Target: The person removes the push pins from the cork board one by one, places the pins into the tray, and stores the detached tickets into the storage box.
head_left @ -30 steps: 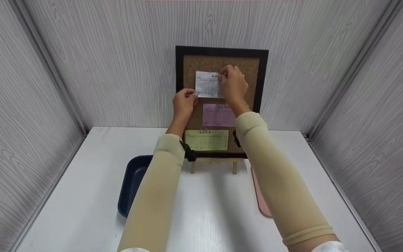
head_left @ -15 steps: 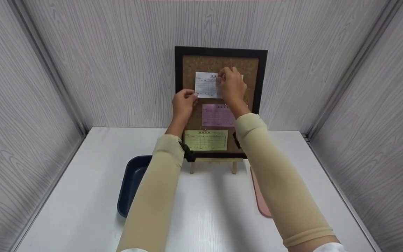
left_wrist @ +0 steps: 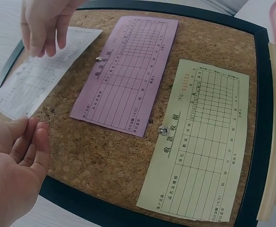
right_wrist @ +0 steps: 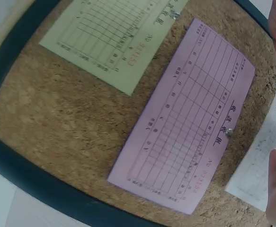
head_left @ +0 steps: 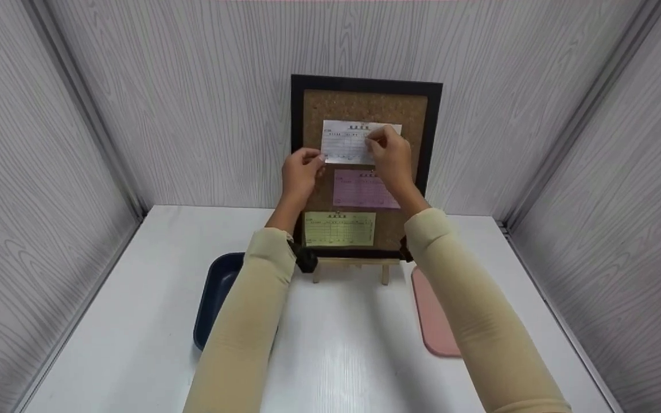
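Observation:
A white printed receipt slip [head_left: 339, 142] lies against the upper part of a black-framed cork board [head_left: 359, 104]. My left hand [head_left: 300, 175] pinches the slip's lower left corner between thumb and fingertips. In front of the slip's right half is my right hand [head_left: 393, 158], its fingers loosely bent and holding nothing visible. A purple receipt [left_wrist: 128, 75] and a yellow-green receipt [left_wrist: 194, 142] hang below, each with a clear pushpin at its heading; the purple one's pushpin [left_wrist: 99, 59] shows in the left wrist view. The right hand covers part of the white slip.
The board leans on a small wooden easel [head_left: 359, 262] at the back of the white table [head_left: 336, 355]. A dark blue tray [head_left: 207, 310] stands left, partly behind the left forearm. A pink tray [head_left: 434, 318] lies right, partly under the right forearm. Grey wood-grain walls surround the table.
My right hand has come down and to the right from the slip's top edge, uncovering its printed heading. My left hand stays at the lower left corner.

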### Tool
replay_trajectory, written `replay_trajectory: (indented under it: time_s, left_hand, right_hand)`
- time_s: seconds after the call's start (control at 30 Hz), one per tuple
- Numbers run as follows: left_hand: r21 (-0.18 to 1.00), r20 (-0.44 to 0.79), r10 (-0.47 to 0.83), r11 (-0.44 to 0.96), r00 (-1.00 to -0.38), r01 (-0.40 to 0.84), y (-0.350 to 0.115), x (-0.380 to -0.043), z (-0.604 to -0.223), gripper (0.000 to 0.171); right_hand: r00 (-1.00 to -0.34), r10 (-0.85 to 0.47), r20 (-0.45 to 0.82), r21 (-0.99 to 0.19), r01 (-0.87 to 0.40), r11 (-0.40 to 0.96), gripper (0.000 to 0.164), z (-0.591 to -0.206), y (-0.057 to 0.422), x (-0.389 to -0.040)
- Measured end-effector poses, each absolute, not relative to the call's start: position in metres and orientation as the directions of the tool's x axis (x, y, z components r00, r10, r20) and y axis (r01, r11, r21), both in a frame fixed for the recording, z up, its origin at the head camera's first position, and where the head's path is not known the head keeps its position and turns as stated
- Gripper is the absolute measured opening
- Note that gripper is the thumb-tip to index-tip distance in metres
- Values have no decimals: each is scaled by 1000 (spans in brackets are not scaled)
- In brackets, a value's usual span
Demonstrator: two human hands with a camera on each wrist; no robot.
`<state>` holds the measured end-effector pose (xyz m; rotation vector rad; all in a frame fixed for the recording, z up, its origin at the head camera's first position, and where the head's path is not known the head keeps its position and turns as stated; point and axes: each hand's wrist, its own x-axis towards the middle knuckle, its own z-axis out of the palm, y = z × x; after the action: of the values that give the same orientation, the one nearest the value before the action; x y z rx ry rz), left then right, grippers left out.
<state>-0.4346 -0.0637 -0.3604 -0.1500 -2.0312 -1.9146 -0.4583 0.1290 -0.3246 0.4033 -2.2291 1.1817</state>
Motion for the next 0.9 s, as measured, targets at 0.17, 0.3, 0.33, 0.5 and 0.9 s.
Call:
replay_trajectory:
  time_s: [0.17,0.3,0.33,0.5,0.9]
  left_hand:
    - [955,296,-126,30,-947,294,-68,-420,-362,18]
    - [949,311,-107,-17,-944,315,-70,-406,-365,20]
    - [946,318,-102,-27,-943,322,-71,-402,-366,20]
    - [945,322,-102,-30,-941,326,-74,-383,-374,22]
    - [967,255,-181,20,-950,255,-94,-331,-406,24]
  right_hand:
    - [-772,-5,635,-670,-554,495,18,-332,140,-441]
    - [-736,-22,676,-641,-603,475,20,-340,151,-422]
    - [-728,-24,685,-636,-613,468,19,-342,153,-416]
    - [-708,-30,706,-628,-645,436,18,-355,169,-389]
    - [-735,48,677,-668,-585,460,18,-400,218,-339]
